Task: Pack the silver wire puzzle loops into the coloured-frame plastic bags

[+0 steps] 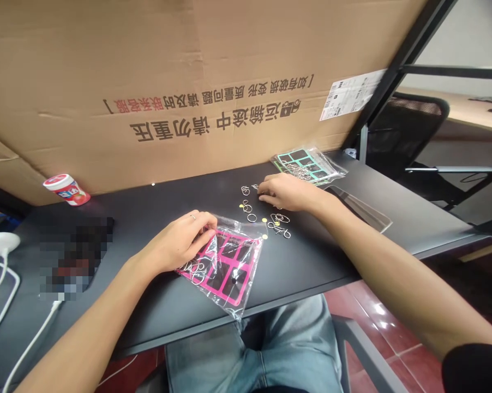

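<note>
A clear plastic bag with a pink-framed sheet of dark squares lies near the desk's front edge. My left hand is closed on its upper left side, fingers pinching the plastic. Several metal rings show at the bag's left part. Farther back, loose metal key rings and small yellow round pieces are scattered on the desk. Over these, my right hand reaches down with bent fingers drawn together; a ring lies by its fingertips. Whatever is between those fingertips is hidden.
Behind the right hand lies another clear bag with a green-framed sheet and metal rings. Flat clear sleeves rest at right. A cardboard panel walls the back. Leftward are a red-and-white container, a blurred-out object and a white cable.
</note>
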A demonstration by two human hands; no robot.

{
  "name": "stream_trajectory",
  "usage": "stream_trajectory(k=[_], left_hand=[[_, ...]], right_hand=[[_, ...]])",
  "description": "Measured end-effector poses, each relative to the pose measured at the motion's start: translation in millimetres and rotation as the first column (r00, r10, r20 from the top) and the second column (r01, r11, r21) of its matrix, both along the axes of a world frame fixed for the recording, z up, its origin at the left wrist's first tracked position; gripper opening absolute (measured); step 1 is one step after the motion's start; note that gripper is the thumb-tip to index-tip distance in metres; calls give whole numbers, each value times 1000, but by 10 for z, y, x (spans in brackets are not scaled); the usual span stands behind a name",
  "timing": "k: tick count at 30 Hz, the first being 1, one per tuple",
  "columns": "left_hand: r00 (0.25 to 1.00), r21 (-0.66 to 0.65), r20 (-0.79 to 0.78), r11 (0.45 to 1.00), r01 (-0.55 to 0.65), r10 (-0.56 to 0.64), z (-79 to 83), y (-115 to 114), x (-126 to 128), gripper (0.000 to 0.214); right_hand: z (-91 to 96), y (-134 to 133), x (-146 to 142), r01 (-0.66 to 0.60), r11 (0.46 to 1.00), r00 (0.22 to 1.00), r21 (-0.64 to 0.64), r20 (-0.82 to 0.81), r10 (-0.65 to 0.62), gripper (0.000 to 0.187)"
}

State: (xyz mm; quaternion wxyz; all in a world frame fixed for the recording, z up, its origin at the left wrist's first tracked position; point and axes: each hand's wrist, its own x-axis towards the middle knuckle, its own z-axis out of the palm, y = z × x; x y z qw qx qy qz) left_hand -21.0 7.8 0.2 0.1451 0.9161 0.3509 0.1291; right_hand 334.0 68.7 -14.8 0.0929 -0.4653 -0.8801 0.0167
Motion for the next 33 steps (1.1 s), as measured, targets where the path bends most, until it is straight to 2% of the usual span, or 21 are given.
stream_trajectory(k=[5,8,10,12,14,15,16,18,20,21,23,25,28,30,33], left_hand=[[1000,-10,-17,1000,-1,1,32,-4,18,17],[1000,-9,-9,1000,-7,7,21,-2,16,18],[1000,-11,-6,1000,-7,7,7,-4,15,18],[1000,-16,-6,1000,-9,9,-4,-7,16,18],[1000,-20,-4,1000,-12,12,-12,-9,17,18],[1000,-22,-4,1000,-12,11,-14,-10,17,18],[1000,-23,-3,1000,-11,11,-15,-9,17,17],[1000,-27,-5,1000,-5,5,-11,-8,15,17],[1000,-29,-7,1000,0,0,-2,-7,14,17],[1000,-31,-10,1000,-2,1,3,-7,13,17],[1000,-37,-23,999,-9,8,13,-8,15,17],[1000,-36,-27,999,-15,14,15,-8,19,16],[1000,-22,-11,1000,-9,9,1,-8,21,17],[1000,-18,-4,1000,-12,12,-11,-6,16,17],[1000,-20,-8,1000,-19,18,-17,-5,7,17]], right_hand=[[17,-4,-41,67,996,997,52,-34,-65,19],[54,-21,-59,99,992,981,79,-176,-84,19],[68,-54,-104,130,988,913,84,-398,-87,17],[71,-123,-205,118,992,775,44,-629,-65,18],[70,-229,-355,17,1000,656,-7,-754,-17,23],[72,-289,-436,-65,998,641,-24,-767,23,23],[76,-346,-510,-167,985,658,-37,-748,84,22],[84,-427,-609,-387,919,709,-75,-662,244,20],[80,-434,-617,-486,870,720,-85,-603,343,19],[69,-407,-588,-477,877,722,-60,-596,352,19],[23,-312,-486,-370,928,744,33,-588,318,21],[-46,-199,-372,-235,965,810,113,-526,259,29],[-149,-81,-270,-109,984,917,137,-369,153,46],[-190,-49,-263,-102,988,951,119,-280,132,47],[-203,-39,-293,-154,982,961,109,-213,174,34]])
